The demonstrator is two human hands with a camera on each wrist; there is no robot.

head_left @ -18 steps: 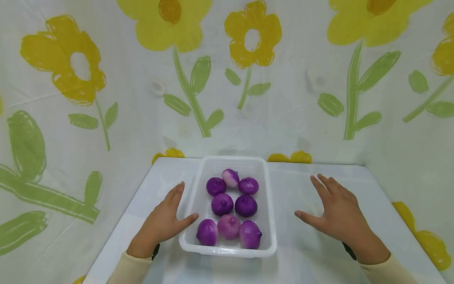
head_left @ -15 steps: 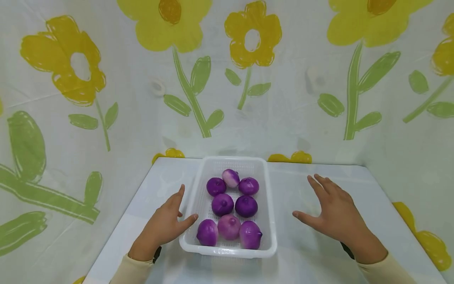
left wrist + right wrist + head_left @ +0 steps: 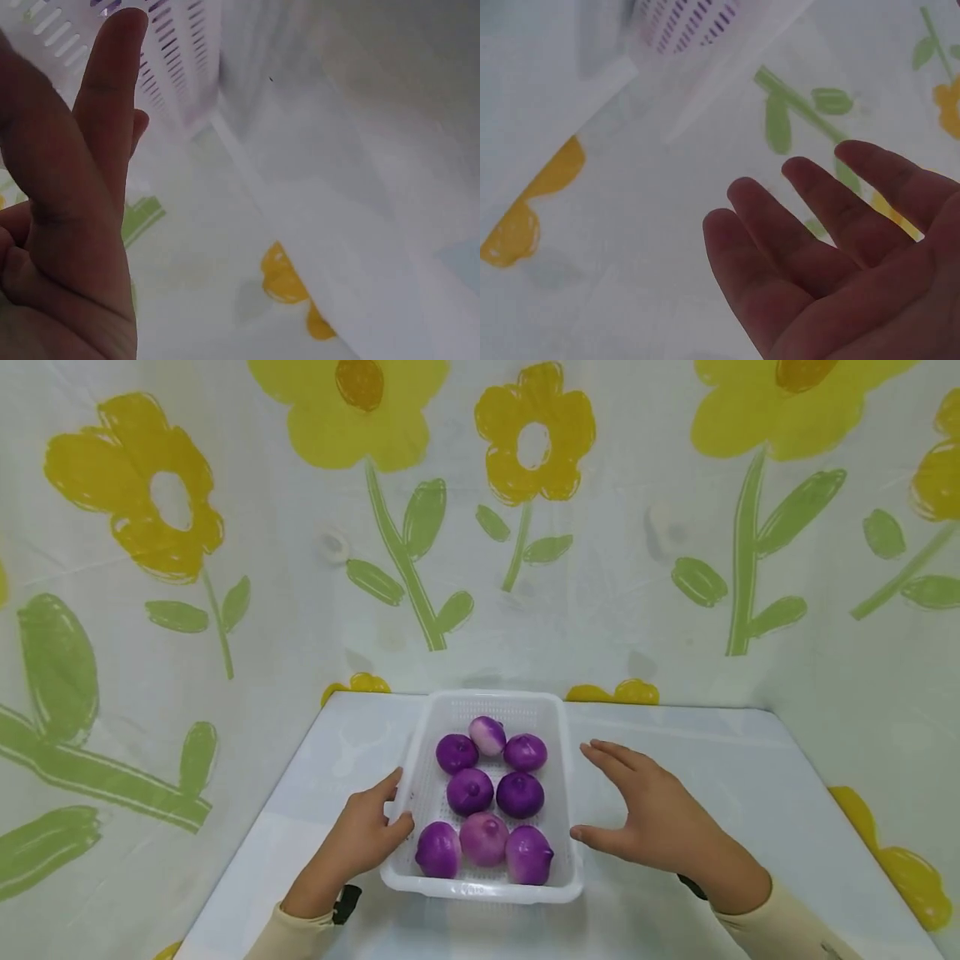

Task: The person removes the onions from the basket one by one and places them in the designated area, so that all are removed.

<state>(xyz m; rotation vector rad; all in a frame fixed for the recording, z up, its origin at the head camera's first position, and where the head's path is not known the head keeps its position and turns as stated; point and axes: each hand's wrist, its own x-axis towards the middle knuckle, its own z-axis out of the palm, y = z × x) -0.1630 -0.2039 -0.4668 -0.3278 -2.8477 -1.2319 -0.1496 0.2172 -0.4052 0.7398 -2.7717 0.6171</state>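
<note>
A white plastic basket (image 3: 480,890) stands on the table and holds several purple onions (image 3: 470,792), some paler or partly white. At its left side is my left hand (image 3: 362,828), thumb tip overlapping the rim in the head view and fingertips right at the wall. The left wrist view shows these fingers (image 3: 105,90) fairly straight beside the slotted wall. My right hand (image 3: 660,814) hovers off the basket's right side, thumb and fingers spread toward it. Nothing lies in its palm, and its fingers (image 3: 772,232) are extended in the right wrist view.
The white table (image 3: 720,760) extends on both sides of the basket. A white cloth (image 3: 585,610) printed with yellow flowers and green leaves hangs behind and at both sides, close to the table's edges.
My right hand has moved left, closer to the basket's right side. My left hand has shifted slightly right, up to the left rim. The basket and onions stay nearly in place.
</note>
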